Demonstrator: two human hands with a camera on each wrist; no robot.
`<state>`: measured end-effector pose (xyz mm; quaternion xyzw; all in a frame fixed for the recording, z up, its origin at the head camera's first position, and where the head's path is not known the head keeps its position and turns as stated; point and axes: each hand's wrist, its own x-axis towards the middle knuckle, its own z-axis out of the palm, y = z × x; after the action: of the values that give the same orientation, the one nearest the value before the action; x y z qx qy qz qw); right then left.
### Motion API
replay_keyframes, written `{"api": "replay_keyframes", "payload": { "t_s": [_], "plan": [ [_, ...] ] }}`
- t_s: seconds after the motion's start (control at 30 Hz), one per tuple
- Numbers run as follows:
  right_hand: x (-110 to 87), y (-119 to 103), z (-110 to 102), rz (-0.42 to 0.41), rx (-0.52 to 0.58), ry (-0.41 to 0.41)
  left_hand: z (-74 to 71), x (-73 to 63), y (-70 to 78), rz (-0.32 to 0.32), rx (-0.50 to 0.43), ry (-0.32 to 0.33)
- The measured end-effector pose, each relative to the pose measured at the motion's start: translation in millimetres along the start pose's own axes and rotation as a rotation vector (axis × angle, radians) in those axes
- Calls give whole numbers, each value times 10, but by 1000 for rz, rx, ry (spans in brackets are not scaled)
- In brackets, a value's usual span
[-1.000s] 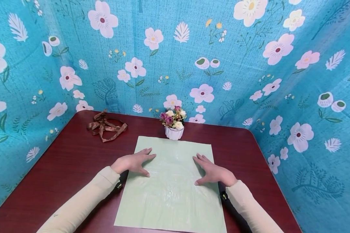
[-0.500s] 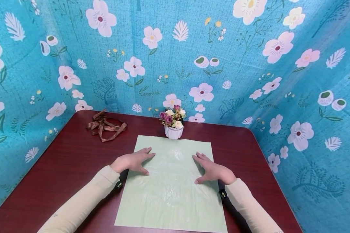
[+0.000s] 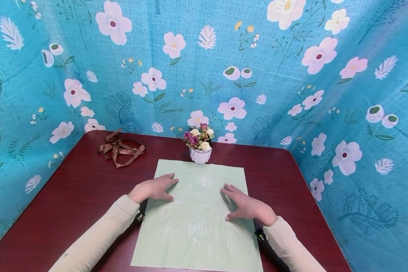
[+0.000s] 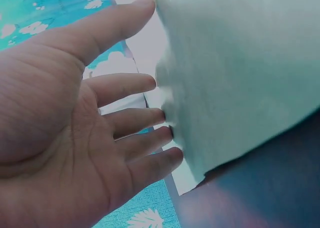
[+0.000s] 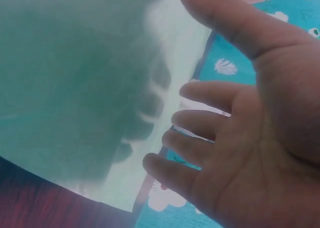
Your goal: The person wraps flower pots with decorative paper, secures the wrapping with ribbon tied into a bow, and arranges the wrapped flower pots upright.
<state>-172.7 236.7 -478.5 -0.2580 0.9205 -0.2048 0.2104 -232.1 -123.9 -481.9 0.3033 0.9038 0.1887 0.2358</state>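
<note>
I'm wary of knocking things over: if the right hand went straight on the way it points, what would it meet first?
Probably the pale green sheet beneath it, though depth is unclear. Held above that, the right hand might near the white flowerpot, roughly in line.

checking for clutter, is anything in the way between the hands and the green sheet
Nothing visible stands between the left hand or the right hand and the green sheet. The flowerpot stands by the sheet's far edge, beyond both hands, and the brown ribbon lies off to the left.
</note>
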Motion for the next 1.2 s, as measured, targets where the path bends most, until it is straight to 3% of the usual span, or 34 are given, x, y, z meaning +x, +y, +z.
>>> {"api": "replay_keyframes", "payload": {
  "t_s": [0.17, 0.3, 0.43, 0.57, 0.87, 1.2],
  "plan": [
    [45, -31, -11, -10, 9, 25, 15, -40, -20, 29, -9, 58],
    [183, -11, -74, -63, 36, 114, 30, -137, -6, 80, -25, 85],
    [451, 46, -216, -80, 128, 246, 58, -279, 45, 115, -3, 104],
    [790, 69, -345, -14, 256, 352, 102, -398, 103, 154, 39, 141],
    [1426, 146, -351, 143, 385, 393, 231, -583, 122, 241, 77, 194],
    [1770, 232, -338, 85, 489, 468, 333, -722, 154, 298, 57, 213]
  ]
}}
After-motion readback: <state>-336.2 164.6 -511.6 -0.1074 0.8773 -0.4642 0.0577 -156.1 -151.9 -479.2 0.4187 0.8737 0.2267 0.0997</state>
